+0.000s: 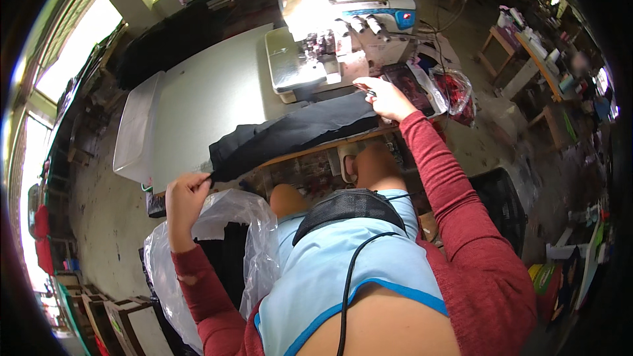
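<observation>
A long strip of black fabric (297,128) stretches between my two hands across the front edge of the sewing table (217,86). My left hand (186,191) pinches its left end just off the table's near left corner. At the other end, my right hand (388,97) is closed on the fabric in front of the sewing machine (349,10). The fabric hangs slightly folded, its lower edge along the table's rim. Glare from the machine's lamp washes out the needle area, so its details cannot be made out.
A clear plastic bag (260,224) with black cloth inside stands beside my left leg. A translucent bin (137,128) adjoins the table's left end. Right of the machine lie a dark tray (407,86) and a plastic bag with red contents (455,95). A black basket (498,201) stands at my right.
</observation>
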A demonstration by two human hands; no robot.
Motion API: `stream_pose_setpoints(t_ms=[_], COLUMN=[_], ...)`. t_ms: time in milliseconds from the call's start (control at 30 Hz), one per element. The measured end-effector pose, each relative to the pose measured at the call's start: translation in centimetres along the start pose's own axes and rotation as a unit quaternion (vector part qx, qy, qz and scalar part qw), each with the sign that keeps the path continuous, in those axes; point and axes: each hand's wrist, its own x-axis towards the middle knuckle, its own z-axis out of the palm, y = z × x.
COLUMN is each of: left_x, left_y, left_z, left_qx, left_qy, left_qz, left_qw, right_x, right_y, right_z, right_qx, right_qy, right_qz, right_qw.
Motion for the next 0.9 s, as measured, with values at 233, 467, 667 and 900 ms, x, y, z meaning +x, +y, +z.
stream_pose_setpoints(t_ms=[233, 467, 667, 900], left_x=[-4.6, -7.8, -9.2, -7.0], left_y=[-1.4, -3.4, -3.5, -1.4], left_z=[2.1, 4.8, 5.2, 4.8], left_qx=[-0.046, -0.069, -0.035, -0.095], left_qy=[-0.004, 0.013, -0.029, 0.167], left_qz=[-0.012, 0.006, -0.005, 0.074], left_qw=[0.999, 0.998, 0.999, 0.979], right_x=[-0.4, -2.1, -3.6, -6.3], right_y=[-0.1, 1.1, 2.2, -7.5], right_z=[-0.6, -0.3, -0.7, -2.1], right_qx=[-0.162, -0.187, -0.099, -0.049], right_qy=[0.035, 0.121, 0.129, -0.016], right_qz=[-0.047, -0.118, -0.109, -0.156], right_qw=[0.985, 0.968, 0.981, 0.986])
